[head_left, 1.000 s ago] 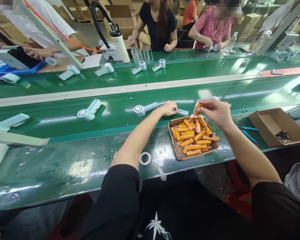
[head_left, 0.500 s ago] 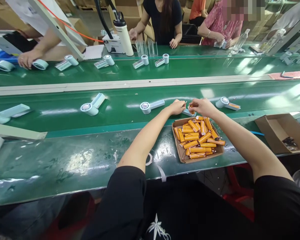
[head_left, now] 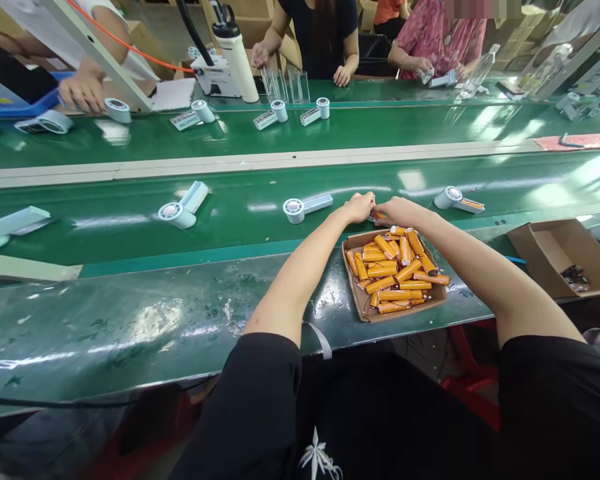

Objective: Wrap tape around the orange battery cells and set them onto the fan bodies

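Over the near green belt, my two hands are close together. My left hand is closed, and its fingertips hide whatever is in them. My right hand is closed on an orange battery, mostly covered by the fingers. Under the hands a bit of a light blue fan handle shows; the rest of that fan is hidden. Just below them stands a cardboard tray heaped with orange wired batteries. Left of my hands lies a light blue handheld fan with its handle open; another fan, to the right, has orange inside its handle.
More fans, such as one farther left, lie on the near belt. A cardboard box with small dark parts stands at right. Tape hangs over the bench edge. Beyond a pale divider, other people work at a second belt.
My right hand has lowered with the battery toward the fan handle, and my left hand has moved slightly up and right. Across the line, a person's hand and several fans have shifted.
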`<act>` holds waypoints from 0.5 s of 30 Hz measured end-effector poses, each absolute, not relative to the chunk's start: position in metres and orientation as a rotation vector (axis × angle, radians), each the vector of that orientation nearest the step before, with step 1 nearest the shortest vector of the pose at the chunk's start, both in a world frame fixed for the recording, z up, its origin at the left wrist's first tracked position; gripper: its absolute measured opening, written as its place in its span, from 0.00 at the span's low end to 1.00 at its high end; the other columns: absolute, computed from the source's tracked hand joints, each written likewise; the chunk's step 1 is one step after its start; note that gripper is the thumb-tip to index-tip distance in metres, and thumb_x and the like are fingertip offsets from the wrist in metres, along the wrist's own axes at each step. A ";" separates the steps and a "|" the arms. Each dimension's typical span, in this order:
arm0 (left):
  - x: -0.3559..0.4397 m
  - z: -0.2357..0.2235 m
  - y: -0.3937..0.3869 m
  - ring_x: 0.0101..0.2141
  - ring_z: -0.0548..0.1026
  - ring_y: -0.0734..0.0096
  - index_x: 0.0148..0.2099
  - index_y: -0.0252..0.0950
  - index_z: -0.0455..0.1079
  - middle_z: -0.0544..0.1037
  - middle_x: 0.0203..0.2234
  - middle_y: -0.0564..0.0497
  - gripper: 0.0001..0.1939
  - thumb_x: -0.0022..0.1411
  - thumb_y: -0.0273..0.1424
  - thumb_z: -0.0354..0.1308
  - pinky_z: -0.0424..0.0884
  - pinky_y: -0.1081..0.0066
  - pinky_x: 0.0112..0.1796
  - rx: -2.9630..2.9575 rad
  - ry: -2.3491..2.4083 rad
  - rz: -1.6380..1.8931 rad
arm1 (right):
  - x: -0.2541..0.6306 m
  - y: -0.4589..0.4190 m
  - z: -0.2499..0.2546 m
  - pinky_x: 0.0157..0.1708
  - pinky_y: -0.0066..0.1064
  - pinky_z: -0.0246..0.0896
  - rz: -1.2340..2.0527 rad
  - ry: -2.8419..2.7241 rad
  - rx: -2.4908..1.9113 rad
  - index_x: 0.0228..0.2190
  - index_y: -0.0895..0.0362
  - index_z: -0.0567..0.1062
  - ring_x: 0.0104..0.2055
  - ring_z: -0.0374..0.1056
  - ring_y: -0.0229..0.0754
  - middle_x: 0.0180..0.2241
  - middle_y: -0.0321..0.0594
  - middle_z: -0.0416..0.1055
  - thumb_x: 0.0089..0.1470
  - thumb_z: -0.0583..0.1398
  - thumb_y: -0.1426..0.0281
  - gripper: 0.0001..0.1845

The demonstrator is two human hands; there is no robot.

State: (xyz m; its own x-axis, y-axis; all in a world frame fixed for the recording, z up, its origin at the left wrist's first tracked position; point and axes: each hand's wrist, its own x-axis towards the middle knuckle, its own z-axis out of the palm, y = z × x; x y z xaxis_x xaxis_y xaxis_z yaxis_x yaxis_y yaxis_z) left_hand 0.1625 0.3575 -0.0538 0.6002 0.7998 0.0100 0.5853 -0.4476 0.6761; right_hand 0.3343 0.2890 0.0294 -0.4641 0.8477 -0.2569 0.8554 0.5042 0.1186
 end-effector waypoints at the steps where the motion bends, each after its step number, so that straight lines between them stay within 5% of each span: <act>1: 0.164 -0.054 0.358 0.56 0.76 0.54 0.52 0.41 0.71 0.80 0.46 0.44 0.11 0.79 0.38 0.50 0.70 0.56 0.62 2.184 1.095 0.433 | 0.332 0.291 0.028 0.46 0.38 0.68 -0.030 2.440 1.438 0.54 0.49 0.86 0.48 0.82 0.55 0.46 0.46 0.88 0.65 0.66 0.62 0.18; 8: 0.171 -0.047 0.354 0.55 0.77 0.52 0.54 0.39 0.72 0.83 0.47 0.42 0.12 0.79 0.37 0.51 0.70 0.58 0.61 2.165 1.120 0.465 | 0.330 0.292 0.036 0.43 0.40 0.69 -0.055 2.407 1.451 0.53 0.50 0.88 0.43 0.83 0.56 0.41 0.51 0.88 0.64 0.66 0.49 0.25; 15: 0.176 -0.033 0.348 0.50 0.79 0.58 0.50 0.40 0.73 0.83 0.46 0.45 0.08 0.79 0.33 0.53 0.72 0.64 0.55 2.167 1.111 0.456 | 0.333 0.279 0.048 0.43 0.41 0.68 0.018 2.450 1.458 0.56 0.51 0.88 0.42 0.82 0.57 0.41 0.52 0.88 0.67 0.63 0.52 0.25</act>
State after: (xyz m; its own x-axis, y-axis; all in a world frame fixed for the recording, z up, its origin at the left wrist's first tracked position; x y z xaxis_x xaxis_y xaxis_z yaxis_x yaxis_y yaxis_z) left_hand 0.1757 0.3479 -0.0332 0.5799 0.8146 0.0110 0.5880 -0.4278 0.6865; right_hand 0.3334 0.2787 0.0479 -0.4462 0.8622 -0.2400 0.8586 0.4880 0.1569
